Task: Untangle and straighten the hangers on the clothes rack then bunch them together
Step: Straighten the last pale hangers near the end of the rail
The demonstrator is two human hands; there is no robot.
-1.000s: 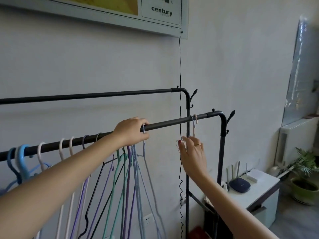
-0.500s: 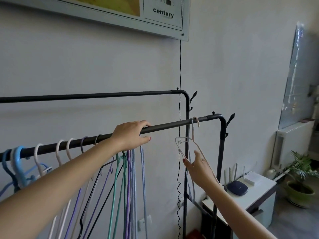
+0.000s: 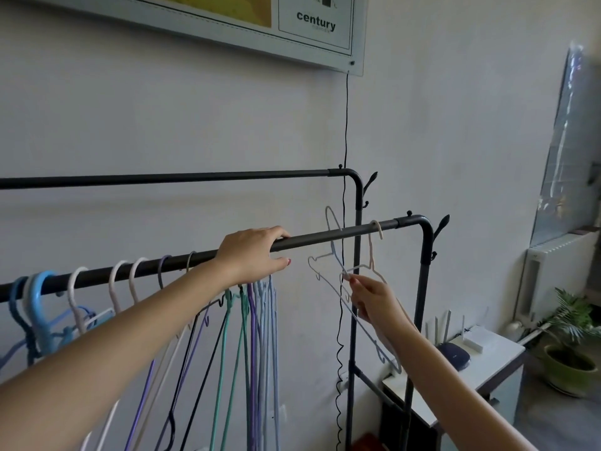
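Right hand grip: fingers pinched shut on the shoulder wires of two pale hangers near the right end of the front rail. White hanger: hook over the rail, close to the right corner bend. Pale blue hanger: hook tip stands above rail level; cannot tell whether it rests on the rail or is lifted clear. Its long lower wire slants down and right past the wrist. The two hangers cross each other at the pinch point.

Left hand grip: fingers curled over the top of the front rail, thumb under it, closed around the bar at about mid-length. No hanger visibly held in this hand.

Bunch: directly below the left hand, purple, teal, pale blue and dark wire hangers hang close together, nearly edge-on. Tops hidden behind the hand.

Left stretch of rail: white and grey hooks spaced apart, bodies angled in different directions. Near the left end, thick blue hangers overlap one another.

Back rail: higher, nearer the wall, bare in the visible part.

Surroundings: thin black cord runs down the wall behind the rack. Low white cabinet at right carries routers. Potted plant on the floor beyond.
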